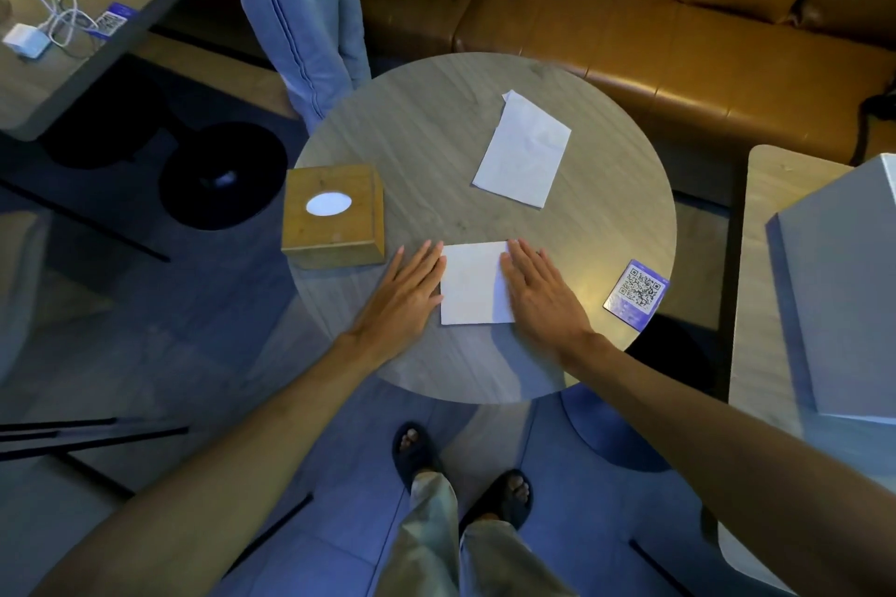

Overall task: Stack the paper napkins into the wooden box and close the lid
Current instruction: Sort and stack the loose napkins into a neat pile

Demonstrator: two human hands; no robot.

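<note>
A folded white paper napkin (476, 284) lies flat near the front of the round table (436, 136). My left hand (409, 288) rests palm down along its left edge, fingers straight. My right hand (538, 288) presses flat on its right edge, fingers slightly over the paper. A second white napkin (522, 149) lies further back on the table, a corner bent. The wooden box (332, 214) stands at the table's left edge with its lid shut; white shows through the oval slot in the top.
A QR code card (636, 293) lies at the table's right edge. A person in blue trousers (300, 5) stands behind the table. A brown leather sofa (654, 39) runs along the back, another table (761, 305) with a grey box is at right.
</note>
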